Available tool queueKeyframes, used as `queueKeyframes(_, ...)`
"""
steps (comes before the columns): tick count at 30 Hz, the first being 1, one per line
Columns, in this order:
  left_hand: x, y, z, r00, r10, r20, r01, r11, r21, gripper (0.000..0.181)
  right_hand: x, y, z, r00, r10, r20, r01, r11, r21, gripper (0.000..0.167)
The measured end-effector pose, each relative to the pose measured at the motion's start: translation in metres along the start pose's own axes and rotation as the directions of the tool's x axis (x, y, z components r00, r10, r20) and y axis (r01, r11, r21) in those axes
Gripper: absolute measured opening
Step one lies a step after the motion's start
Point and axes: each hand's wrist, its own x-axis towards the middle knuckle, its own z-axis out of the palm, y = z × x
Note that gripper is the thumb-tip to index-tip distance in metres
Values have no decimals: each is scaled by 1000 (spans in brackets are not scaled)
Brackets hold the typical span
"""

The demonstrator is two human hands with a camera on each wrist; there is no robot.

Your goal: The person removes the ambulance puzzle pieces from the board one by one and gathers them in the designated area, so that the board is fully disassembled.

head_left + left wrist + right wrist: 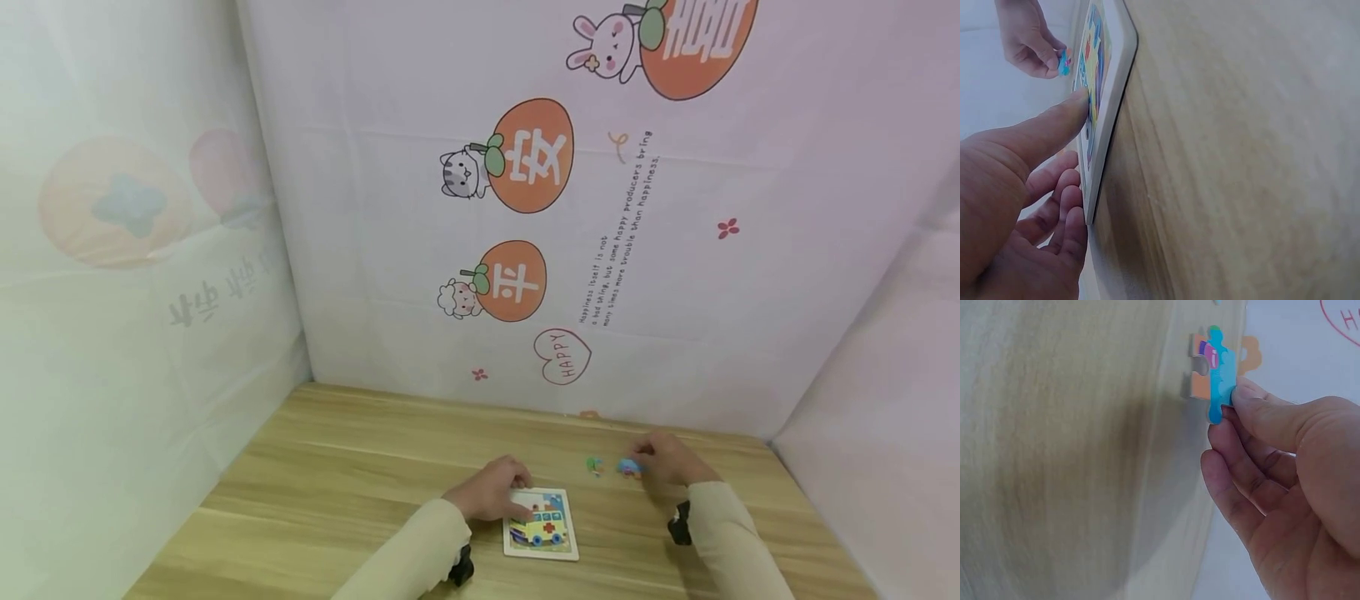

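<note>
A white-framed puzzle board (542,556) with a yellow vehicle marked by a red cross lies on the wooden table. My left hand (486,492) holds its far-left part; in the left wrist view the thumb presses the picture and the curled fingers touch the frame's edge (1124,65). To the right, my right hand (671,458) pinches a blue and orange puzzle piece (628,468). The right wrist view shows that piece (1222,372) between thumb and fingertips, tilted up off the table. Whether it touches the table I cannot tell.
A small green piece (594,465) lies on the table (360,467) between the board and my right hand. White printed cloth (390,250) hangs behind the table and along both sides. Each wrist carries a dark device.
</note>
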Motion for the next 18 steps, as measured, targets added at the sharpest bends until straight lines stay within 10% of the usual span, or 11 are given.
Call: queueKeyframes(18,-4,6,-1,1000,-13,-4,13,1000,-1,44,3,2,6,1000,-8,-21,7,1000,-21,9)
